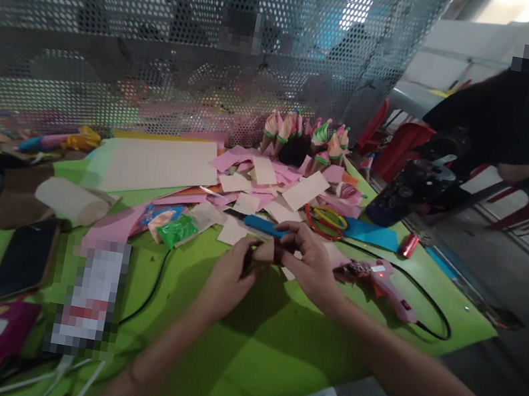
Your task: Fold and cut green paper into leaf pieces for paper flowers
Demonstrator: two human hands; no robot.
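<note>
Left hand (231, 282) and right hand (310, 264) — fingertips pinching one small brown piece (265, 251) between them. Blue-handled tool (260, 225) just beyond; pink glue gun (391, 292) right of both.

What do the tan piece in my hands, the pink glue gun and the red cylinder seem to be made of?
Tan piece: probably paper or thin card, matte, judging by its dull face. Pink glue gun: likely hard plastic, with a sheen on its molded body. Red cylinder: glossy, with a bright highlight; metal or plastic, I can't tell.
</note>
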